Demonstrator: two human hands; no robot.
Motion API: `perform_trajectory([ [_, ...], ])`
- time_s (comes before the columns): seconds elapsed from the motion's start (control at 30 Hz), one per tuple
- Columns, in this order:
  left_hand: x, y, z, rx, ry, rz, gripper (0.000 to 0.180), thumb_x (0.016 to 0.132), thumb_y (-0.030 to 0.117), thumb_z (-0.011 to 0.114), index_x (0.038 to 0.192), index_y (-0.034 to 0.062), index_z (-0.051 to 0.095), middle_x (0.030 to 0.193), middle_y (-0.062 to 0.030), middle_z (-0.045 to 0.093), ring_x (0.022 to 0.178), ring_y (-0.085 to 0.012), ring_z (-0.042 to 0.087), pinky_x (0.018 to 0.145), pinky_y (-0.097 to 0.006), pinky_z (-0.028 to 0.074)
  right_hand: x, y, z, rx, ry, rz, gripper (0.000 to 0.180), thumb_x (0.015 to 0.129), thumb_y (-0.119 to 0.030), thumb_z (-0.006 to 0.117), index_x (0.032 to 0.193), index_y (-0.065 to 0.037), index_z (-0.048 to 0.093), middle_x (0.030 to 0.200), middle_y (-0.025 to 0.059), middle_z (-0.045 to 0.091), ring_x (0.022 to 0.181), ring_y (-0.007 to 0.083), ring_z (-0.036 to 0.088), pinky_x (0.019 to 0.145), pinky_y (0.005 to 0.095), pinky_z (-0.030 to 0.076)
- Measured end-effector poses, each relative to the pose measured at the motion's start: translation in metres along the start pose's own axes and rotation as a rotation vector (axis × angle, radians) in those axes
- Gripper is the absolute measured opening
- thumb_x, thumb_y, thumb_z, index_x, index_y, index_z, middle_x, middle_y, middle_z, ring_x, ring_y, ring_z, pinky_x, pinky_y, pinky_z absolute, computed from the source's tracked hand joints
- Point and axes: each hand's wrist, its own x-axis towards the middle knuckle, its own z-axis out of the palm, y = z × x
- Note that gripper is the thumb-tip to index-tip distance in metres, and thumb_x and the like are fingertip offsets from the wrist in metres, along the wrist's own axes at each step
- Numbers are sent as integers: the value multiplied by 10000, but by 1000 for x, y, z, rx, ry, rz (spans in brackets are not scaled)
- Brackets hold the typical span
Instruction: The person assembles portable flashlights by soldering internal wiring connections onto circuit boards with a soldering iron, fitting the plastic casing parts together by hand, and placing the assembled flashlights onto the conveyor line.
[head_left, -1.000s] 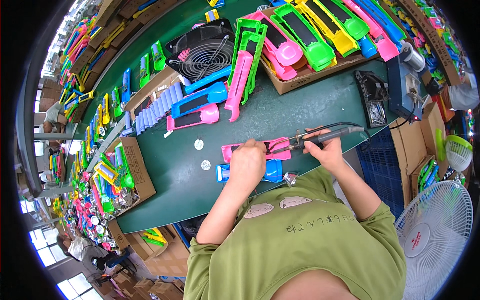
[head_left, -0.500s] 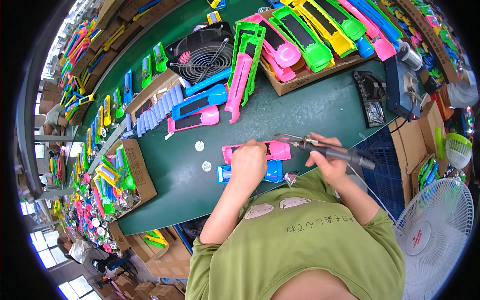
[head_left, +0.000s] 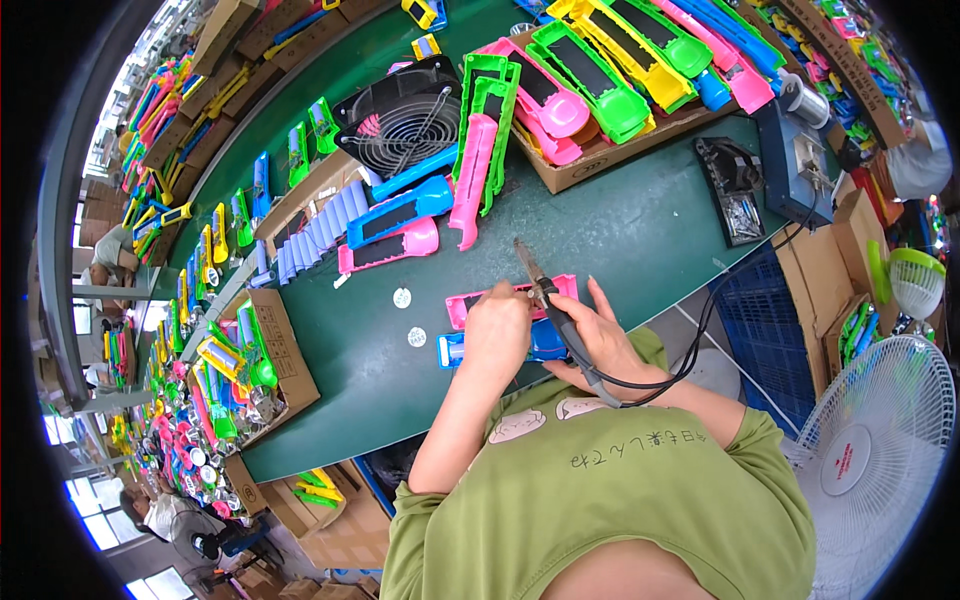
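Observation:
My right hand (head_left: 603, 345) is closed around the dark handle of a soldering iron (head_left: 562, 308), whose tip points away from me over the green table. Beside it, my left hand (head_left: 499, 325) has its fingers pinched together above a pink plastic casing (head_left: 457, 308); what they hold is hidden. The pink casing lies crosswise in front of me, with both its ends showing. A blue casing (head_left: 452, 350) lies on the near side of it, partly covered by my hands. The iron's black cable loops back past my right wrist.
Pink and blue casings (head_left: 388, 245) lie beyond, next to a row of lilac cylinders (head_left: 322, 232) and a black fan (head_left: 400, 120). A cardboard box (head_left: 590, 168) holds colourful casings. Right of it are a black tray (head_left: 728, 190), a blue-grey unit (head_left: 790, 165) and a wire spool (head_left: 803, 100).
My right hand has moved left, closer to my left hand. The soldering iron has swung from lying sideways to pointing away from me. My left hand stays almost in place.

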Motion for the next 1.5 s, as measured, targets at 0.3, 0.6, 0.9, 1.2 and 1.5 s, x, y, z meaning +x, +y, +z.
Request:
perform_trajectory([
  [0.3,-29,-6,-22,-251,52,247,227,594,-6,678,806,45,612,841,-69,553,773,-247,523,669,-339,435,30,23,-32,-77,-81,-6,808,636,-74,689,1282,-52,205,932,99,580,894,282,570,1029,548,127],
  [0.6,-39,6,23,-257,465,77,183,620,-6,683,774,69,618,742,-29,548,697,-219,504,606,-309,400,10,14,-34,-1,117,-6,642,666,-162,731,1162,-55,338,943,88,648,903,240,612,1038,523,140],
  [0.9,-38,13,2,-541,328,-217,128,630,-30,677,725,22,607,916,-103,463,795,-207,498,692,-289,426,-32,7,-33,46,320,38,185,733,-61,647,888,-27,552,582,12,570,557,124,580,1001,528,239],
  [1.2,-38,10,6,-494,321,-217,123,612,-44,646,685,4,560,916,-114,472,798,-247,508,677,-324,429,-28,11,-9,476,569,273,126,765,12,572,877,7,514,705,11,498,546,111,588,1045,462,215],
  [1.5,-36,10,7,-439,318,-214,110,596,-49,637,656,1,560,896,-110,474,781,-230,526,664,-312,431,-30,15,-1,483,589,328,138,772,-23,592,889,1,523,682,16,530,580,107,580,1034,467,225],
])
